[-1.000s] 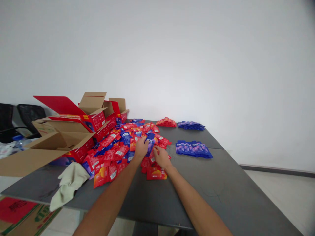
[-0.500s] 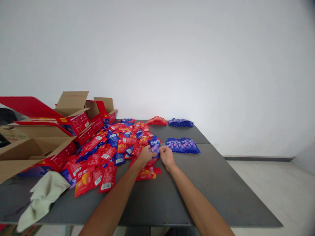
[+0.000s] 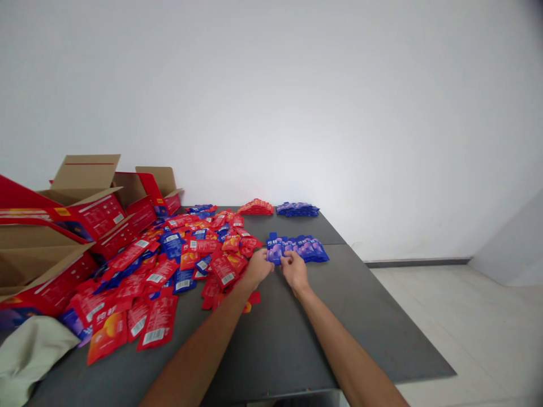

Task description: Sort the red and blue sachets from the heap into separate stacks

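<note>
A blue-purple pouch [image 3: 274, 247] is at the left end of an overlapping row of blue pouches [image 3: 311, 249] on the dark table. My left hand [image 3: 260, 267] grips this pouch at its lower left edge. At its lower right corner, my right hand [image 3: 293, 268] pinches the same pouch. To the left of my hands spreads a loose heap of red and blue pouches [image 3: 203, 246], some lying face down with barcodes showing. Part of the heap is hidden behind my left hand and forearm.
At the table's back lie a stack of red pouches [image 3: 256, 207] and a stack of blue pouches [image 3: 297, 209]. Open red cartons [image 3: 103, 217] stand along the left. A pale cloth [image 3: 38, 350] lies at the front left. The dark table [image 3: 365, 328] ends at the right.
Both hands have carried the blue pouch rightward to the left end of the row, where it now overlaps the others. The view has turned slightly right.
</note>
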`<state>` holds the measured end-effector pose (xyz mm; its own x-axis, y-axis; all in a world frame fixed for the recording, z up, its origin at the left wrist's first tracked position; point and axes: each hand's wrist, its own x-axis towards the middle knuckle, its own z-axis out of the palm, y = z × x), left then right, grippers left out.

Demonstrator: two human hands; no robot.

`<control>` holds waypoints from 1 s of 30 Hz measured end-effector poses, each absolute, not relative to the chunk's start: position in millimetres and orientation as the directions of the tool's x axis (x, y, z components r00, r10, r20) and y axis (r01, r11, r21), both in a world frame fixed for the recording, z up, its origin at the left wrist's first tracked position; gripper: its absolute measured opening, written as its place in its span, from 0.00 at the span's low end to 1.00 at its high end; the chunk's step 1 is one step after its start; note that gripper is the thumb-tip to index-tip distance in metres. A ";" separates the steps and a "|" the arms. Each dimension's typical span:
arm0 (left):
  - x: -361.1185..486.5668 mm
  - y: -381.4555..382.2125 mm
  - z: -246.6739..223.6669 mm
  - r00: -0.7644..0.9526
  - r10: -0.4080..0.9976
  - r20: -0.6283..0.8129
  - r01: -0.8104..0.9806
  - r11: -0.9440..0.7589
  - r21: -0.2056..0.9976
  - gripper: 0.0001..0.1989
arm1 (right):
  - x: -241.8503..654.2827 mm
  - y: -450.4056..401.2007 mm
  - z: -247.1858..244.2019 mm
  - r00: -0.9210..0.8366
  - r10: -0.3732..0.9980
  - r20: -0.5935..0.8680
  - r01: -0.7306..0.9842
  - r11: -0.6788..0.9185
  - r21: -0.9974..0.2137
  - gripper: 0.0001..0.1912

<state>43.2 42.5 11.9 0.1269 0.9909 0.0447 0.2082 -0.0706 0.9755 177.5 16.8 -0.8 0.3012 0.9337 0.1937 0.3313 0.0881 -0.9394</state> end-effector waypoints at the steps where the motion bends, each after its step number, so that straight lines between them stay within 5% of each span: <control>1: 49.9 43.9 12.6 0.138 0.988 0.067 0.260 -0.101 0.960 0.18 | 185.4 17.8 -1.1 0.287 0.935 0.207 0.367 0.093 -0.926 0.16; 8: 95.3 55.6 20.6 0.264 0.959 0.098 0.578 -0.239 0.781 0.16 | 238.7 29.5 -8.2 0.232 0.933 0.276 0.603 0.085 -0.793 0.25; 13: 120.2 64.8 22.7 0.209 0.975 0.077 0.797 -0.215 0.564 0.26 | 259.1 31.3 -1.0 0.241 0.914 0.327 0.796 0.006 -0.605 0.24; 22: 139.9 82.6 5.7 0.259 0.964 0.063 0.865 -0.261 0.428 0.26 | 271.3 40.2 -2.7 0.280 0.915 0.291 0.897 -0.141 -0.420 0.23; 30: 147.2 80.0 -2.7 0.279 0.958 0.067 0.877 -0.283 0.388 0.26 | 272.9 44.7 -15.3 0.287 0.924 0.254 0.908 -0.177 -0.380 0.23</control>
